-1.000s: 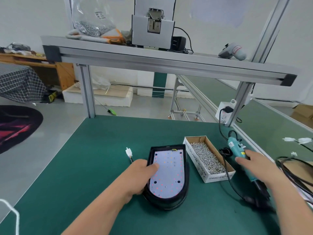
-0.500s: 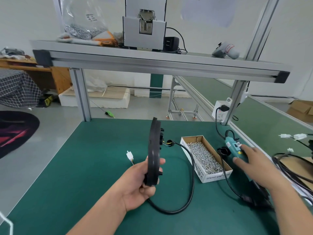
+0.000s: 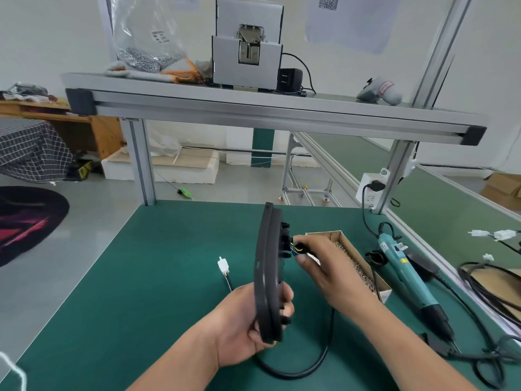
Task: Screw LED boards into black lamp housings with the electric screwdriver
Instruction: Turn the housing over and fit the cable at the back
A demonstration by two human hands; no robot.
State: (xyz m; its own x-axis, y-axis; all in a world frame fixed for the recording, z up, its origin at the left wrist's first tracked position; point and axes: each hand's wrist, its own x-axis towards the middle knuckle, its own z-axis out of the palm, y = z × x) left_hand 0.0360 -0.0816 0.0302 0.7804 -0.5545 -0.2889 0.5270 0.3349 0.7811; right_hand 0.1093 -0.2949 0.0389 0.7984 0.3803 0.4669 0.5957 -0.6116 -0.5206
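My left hand (image 3: 248, 323) grips the lower end of the black lamp housing (image 3: 267, 266), held upright on edge above the green mat, so the LED board is hidden. My right hand (image 3: 327, 266) pinches the black cable (image 3: 315, 359) and its coloured wires where they leave the back of the housing. The cable loops down onto the mat below my hands. A white connector (image 3: 223, 266) lies on the mat left of the housing. The teal electric screwdriver (image 3: 408, 280) lies on the mat at the right, untouched.
A cardboard box of screws (image 3: 358, 266) sits behind my right hand. An aluminium frame shelf (image 3: 267, 111) crosses above, carrying a grey machine (image 3: 248, 46) and a bag of screws (image 3: 146, 56). More black cables (image 3: 490, 280) and white plugs lie at the far right.
The housing lay flat with the LED board up, then my left hand tipped it upright. My right hand left the screwdriver and moved left to pinch the cable at the housing's back.
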